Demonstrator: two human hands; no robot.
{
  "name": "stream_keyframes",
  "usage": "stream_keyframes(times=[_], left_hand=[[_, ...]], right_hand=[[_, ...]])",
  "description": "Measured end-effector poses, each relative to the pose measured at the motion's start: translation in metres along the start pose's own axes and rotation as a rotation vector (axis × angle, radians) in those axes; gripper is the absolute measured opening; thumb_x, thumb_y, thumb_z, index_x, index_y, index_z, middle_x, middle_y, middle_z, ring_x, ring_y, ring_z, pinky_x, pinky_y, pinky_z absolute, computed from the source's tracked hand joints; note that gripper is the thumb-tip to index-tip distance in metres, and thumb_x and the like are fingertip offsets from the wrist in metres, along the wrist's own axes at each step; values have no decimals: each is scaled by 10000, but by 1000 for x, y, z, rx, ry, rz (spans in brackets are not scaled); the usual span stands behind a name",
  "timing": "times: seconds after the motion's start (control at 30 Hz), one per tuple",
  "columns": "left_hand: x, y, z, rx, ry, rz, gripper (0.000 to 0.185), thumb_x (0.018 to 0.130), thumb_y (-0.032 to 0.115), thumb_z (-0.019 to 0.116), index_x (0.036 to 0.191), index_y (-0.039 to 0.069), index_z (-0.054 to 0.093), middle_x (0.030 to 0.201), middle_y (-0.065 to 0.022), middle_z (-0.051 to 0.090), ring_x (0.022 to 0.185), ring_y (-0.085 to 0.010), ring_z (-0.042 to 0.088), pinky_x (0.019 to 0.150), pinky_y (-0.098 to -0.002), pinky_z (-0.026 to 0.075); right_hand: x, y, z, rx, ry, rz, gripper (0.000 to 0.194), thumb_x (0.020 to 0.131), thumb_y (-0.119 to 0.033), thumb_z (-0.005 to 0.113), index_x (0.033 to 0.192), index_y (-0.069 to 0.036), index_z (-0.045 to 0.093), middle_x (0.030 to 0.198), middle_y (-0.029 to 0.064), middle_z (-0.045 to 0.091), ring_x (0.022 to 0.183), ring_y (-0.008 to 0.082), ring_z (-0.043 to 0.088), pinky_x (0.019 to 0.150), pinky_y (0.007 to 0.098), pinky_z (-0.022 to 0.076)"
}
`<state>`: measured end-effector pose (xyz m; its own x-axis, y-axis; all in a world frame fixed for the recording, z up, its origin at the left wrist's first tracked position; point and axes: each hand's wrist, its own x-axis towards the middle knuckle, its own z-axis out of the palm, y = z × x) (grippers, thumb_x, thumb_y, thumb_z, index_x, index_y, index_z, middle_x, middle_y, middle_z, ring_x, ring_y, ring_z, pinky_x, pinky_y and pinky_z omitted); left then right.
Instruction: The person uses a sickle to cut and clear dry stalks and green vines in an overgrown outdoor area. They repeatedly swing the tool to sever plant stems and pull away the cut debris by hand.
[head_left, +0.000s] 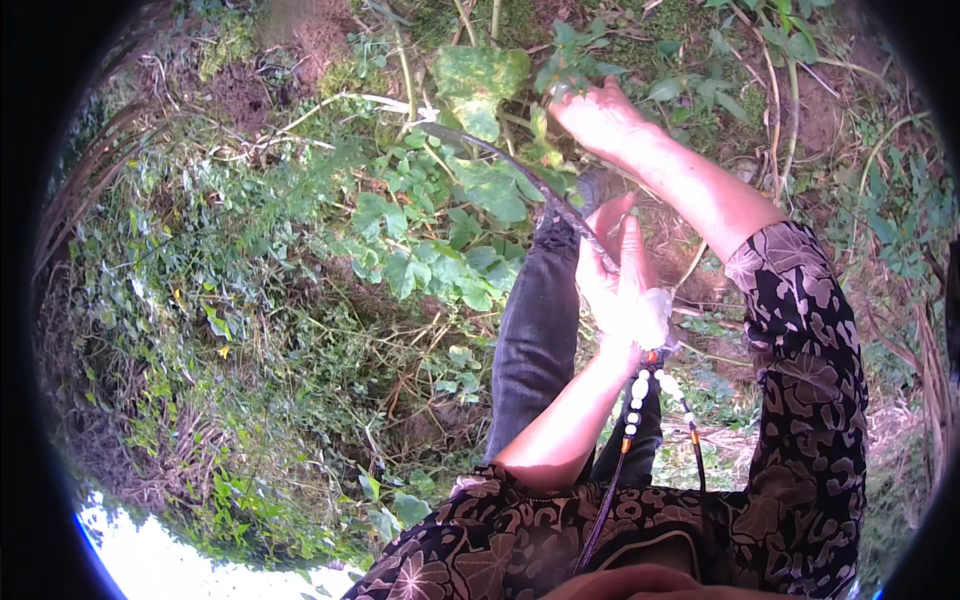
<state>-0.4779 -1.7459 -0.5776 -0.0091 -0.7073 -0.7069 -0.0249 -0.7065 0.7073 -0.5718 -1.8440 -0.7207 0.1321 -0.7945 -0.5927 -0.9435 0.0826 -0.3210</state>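
My left hand (611, 277) holds one end of a thin, dark, curved tool (536, 180), which looks like a sickle. From the hand, the tool slants up and left, and its far end lies among stems and leaves. Farther out, my right hand (596, 112) is at a leafy green weed (574, 56), whose leaves partly cover the fingers. Whether those fingers grip a stem cannot be made out. A large, yellow-mottled leaf (480, 82) stands just left of the right hand. A pendant with white beads (636, 397) hangs below my left hand, by the wrist.
Broad-leaved vines (420, 266) spread left of my dark-trousered leg (532, 337). Dense undergrowth (247, 300) covers the left side. Bare soil (319, 45) shows at the top. Tall stems (791, 127) rise at the right, with dry stalks (930, 375) at the edge.
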Motion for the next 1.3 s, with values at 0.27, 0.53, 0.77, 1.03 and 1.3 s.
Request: stream_keyframes(times=[0.27,0.53,0.77,1.03,1.3], left_hand=[[0,-1,-2,96,-118,43,168,976,128,510,1131,68,531,516,52,335,373,-28,278,326,-209,235],[-14,-18,6,117,-246,56,177,977,114,488,1147,69,513,501,45,353,367,-28,281,318,-201,246],[-27,-38,11,160,-451,-8,179,983,145,499,1147,76,522,479,44,341,363,-40,270,327,-221,235],[-36,-49,12,209,-478,45,201,979,135,504,1160,48,517,510,41,336,361,-40,271,323,-215,239],[-45,-52,18,229,-457,-12,184,975,121,502,1145,53,521,488,39,322,359,-40,263,322,-217,226]], right_hand=[[-23,48,43,811,54,473,118,842,-49,476,810,5,576,661,110,522,591,193,529,549,362,482],[-205,101,112,756,167,761,434,886,-24,487,1316,-78,496,1450,65,406,1332,256,379,1142,436,265],[-298,282,274,325,-186,1121,300,882,-191,516,1120,-26,592,1236,176,573,1109,327,580,928,446,448],[-223,76,233,1372,589,1313,263,872,-77,524,1128,-42,574,947,161,671,709,212,645,659,337,547],[-275,-106,244,1051,280,639,633,793,-226,644,1358,-80,399,851,176,644,747,341,636,711,445,515]])
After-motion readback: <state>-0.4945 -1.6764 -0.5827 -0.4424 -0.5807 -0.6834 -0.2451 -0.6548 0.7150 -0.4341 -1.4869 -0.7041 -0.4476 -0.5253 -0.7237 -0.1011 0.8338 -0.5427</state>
